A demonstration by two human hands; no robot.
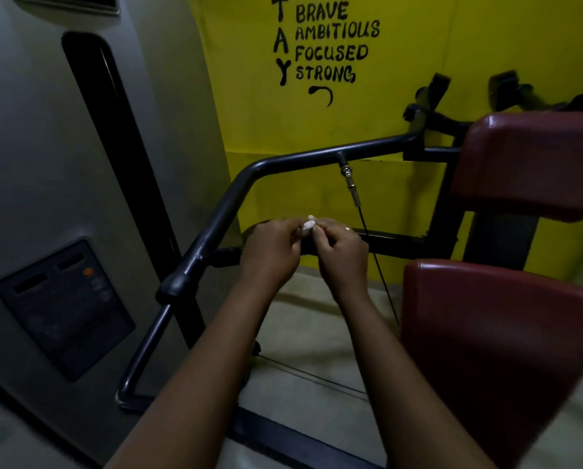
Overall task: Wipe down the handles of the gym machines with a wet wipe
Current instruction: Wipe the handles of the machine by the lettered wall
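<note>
Centre of frame, just above the middle: wet wipe (pixel 308 225), a small white wad, pinched between left hand (pixel 270 252) and right hand (pixel 342 255). Fingers of both curled in, fingertips nipping the wad from either side, nothing else held. Probably bunching or opening it out ready for a wipe. No contact with metal yet.

Now the key relation. Down and to the left of the fingers: the machine handle (pixel 215 218), a dark tube. Long axis diagonal, from the lower left of frame up toward the centre, then bending and carrying on rightward to the upper right. Thicker rubber collar (pixel 176 286) low on that diagonal, left of the left wrist. Short black grip (pixel 224 257) jutting sideways off the tube, roughly level, pointing right toward centre frame, its far end hidden behind the left hand.

Nearer hand: the left, clearly, just beside grip and tube. Right hand farther over, close to the thin cable (pixel 371 245) dropping from the bar.

Likely call: carry the wipe down and left, wrap it round the tube, slide along the diagonal rather than across it.

Right of frame: red seat pad (pixel 486 333) below, red back pad (pixel 527 164) above. Yellow lettered wall (pixel 401 62) behind, grey shroud (pixel 29 147) at left.
</note>
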